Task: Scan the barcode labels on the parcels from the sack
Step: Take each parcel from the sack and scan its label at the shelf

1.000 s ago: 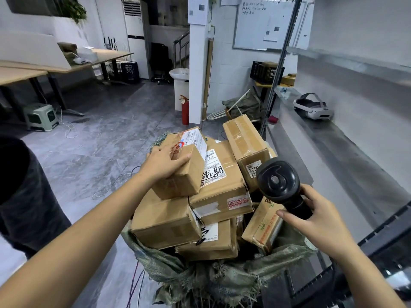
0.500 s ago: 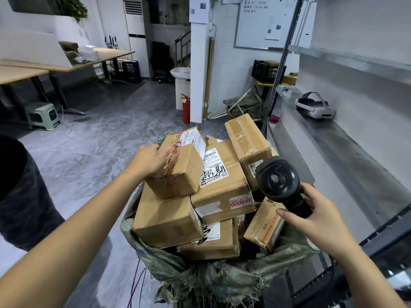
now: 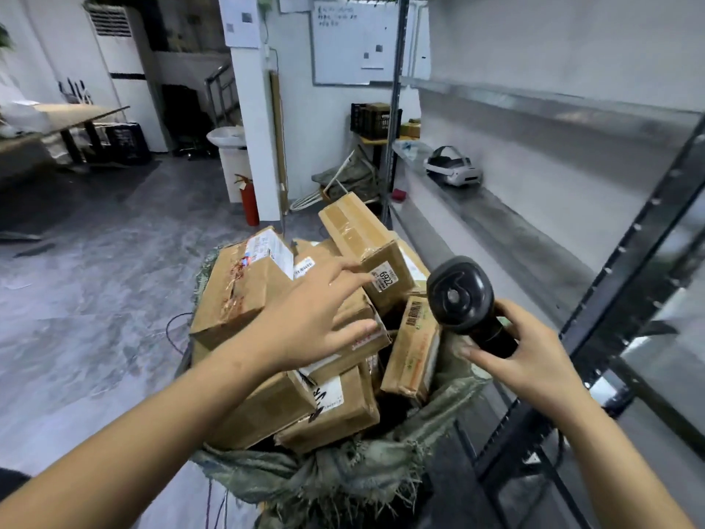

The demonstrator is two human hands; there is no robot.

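A green woven sack point(image 3: 343, 479) stands open in front of me, filled with several brown cardboard parcels. My left hand point(image 3: 313, 318) hovers with spread fingers over the middle parcel point(image 3: 362, 337); its fingertips reach the long parcel point(image 3: 366, 238) carrying a white "6922" label point(image 3: 385, 279). At the left of the pile lies the parcel with red tape point(image 3: 236, 292). My right hand point(image 3: 522, 360) grips the handle of a black barcode scanner point(image 3: 459, 295), whose head sits above a narrow upright parcel point(image 3: 414, 349) showing a barcode.
A metal shelving rack point(image 3: 534, 231) runs along the right, with a white headset point(image 3: 454, 171) on its shelf. A red fire extinguisher point(image 3: 250, 202) stands by a white pillar beyond the sack. Grey tiled floor point(image 3: 95, 299) spreads to the left, with cables near the sack.
My left hand let go of the red-taped parcel and moved right, across the middle parcel toward the "6922" parcel. The view swung slightly right. The scanner hand stayed roughly in place.
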